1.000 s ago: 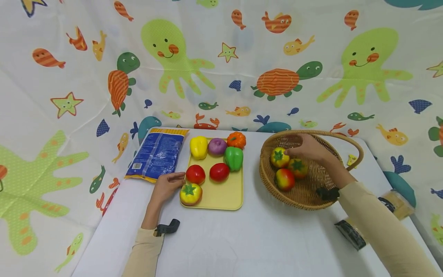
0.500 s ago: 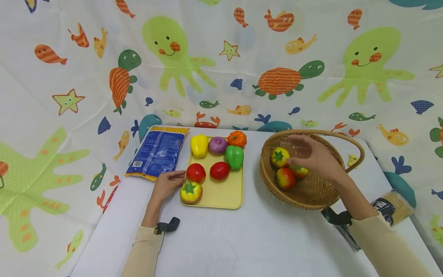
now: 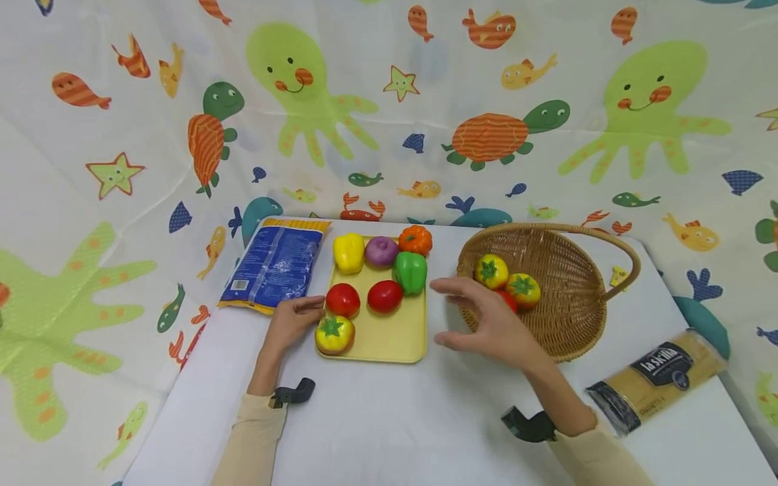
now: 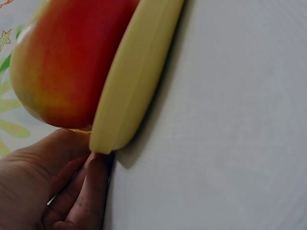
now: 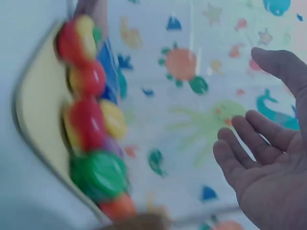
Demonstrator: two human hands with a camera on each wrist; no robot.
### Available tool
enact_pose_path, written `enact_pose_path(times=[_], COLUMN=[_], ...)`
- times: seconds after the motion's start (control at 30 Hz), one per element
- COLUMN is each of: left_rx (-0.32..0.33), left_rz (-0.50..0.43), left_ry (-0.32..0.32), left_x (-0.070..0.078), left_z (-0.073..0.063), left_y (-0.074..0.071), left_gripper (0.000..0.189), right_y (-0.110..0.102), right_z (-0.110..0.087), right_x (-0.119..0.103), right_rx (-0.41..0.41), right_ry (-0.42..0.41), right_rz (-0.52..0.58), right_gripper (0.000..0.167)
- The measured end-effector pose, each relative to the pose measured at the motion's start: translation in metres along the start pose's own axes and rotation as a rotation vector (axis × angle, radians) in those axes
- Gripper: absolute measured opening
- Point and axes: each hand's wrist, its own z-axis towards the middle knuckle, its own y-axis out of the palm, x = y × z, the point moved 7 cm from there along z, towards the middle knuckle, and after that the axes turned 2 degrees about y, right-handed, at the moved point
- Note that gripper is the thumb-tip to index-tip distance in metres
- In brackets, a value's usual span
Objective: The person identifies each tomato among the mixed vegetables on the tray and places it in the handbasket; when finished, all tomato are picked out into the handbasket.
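My left hand (image 3: 293, 324) holds the left edge of a yellow tray (image 3: 389, 344); in the left wrist view its fingers (image 4: 91, 187) meet the tray's rim. Nearest to it on the tray are a red toy fruit (image 3: 343, 300) and a yellow-and-red toy fruit with a green leafy top (image 3: 334, 335). My right hand (image 3: 492, 327) hovers between tray and wicker basket (image 3: 571, 297), holding nothing, thumb and fingers spread apart. Inside the basket lie two yellow toy fruits with green tops (image 3: 491, 271) and a red one, partly hidden by the hand.
On the tray also sit a yellow pepper (image 3: 349, 253), a purple onion (image 3: 381, 252), an orange pumpkin (image 3: 416, 240), a green pepper (image 3: 410, 273) and another red fruit (image 3: 385, 297). A blue packet (image 3: 276, 263) lies left, a spaghetti pack (image 3: 659, 378) right.
My right hand has withdrawn from inside the basket and moved left and nearer, toward the tray, leaving the fruits in the basket. My left hand has stayed at the tray's edge.
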Motion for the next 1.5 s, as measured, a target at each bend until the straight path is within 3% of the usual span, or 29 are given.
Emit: enact_pose_path(times=[0.3, 0.57, 0.9, 0.93, 1.07, 1.17, 1.5], left_rx=[-0.003, 0.010, 0.005, -0.001, -0.002, 0.002, 0.001], left_rz=[0.008, 0.003, -0.011, -0.011, -0.004, 0.006, -0.010], left_ry=[0.005, 0.012, 0.025, 0.025, 0.023, 0.014, 0.008], left_x=[0.001, 0.000, 0.001, 0.007, 0.009, 0.003, 0.003], left_z=[0.000, -0.001, -0.001, -0.004, -0.004, -0.002, -0.002], left_y=[0.000, -0.002, -0.002, -0.003, -0.002, -0.002, -0.002], left_gripper=[0.036, 0.035, 0.035, 0.035, 0.035, 0.035, 0.035], right_y=[0.094, 0.143, 0.175, 0.178, 0.186, 0.189, 0.194], right_z=[0.036, 0.056, 0.068, 0.068, 0.069, 0.069, 0.075], right_x=[0.035, 0.057, 0.072, 0.073, 0.078, 0.079, 0.077], right_rx=[-0.080, -0.114, -0.050, -0.048, -0.036, -0.017, 0.050], right_ry=[0.040, 0.077, 0.120, 0.126, 0.150, 0.153, 0.123], right_rz=[0.035, 0.021, -0.079, -0.086, -0.111, -0.121, -0.150], right_gripper=[0.067, 0.074, 0.075, 0.076, 0.078, 0.078, 0.074])
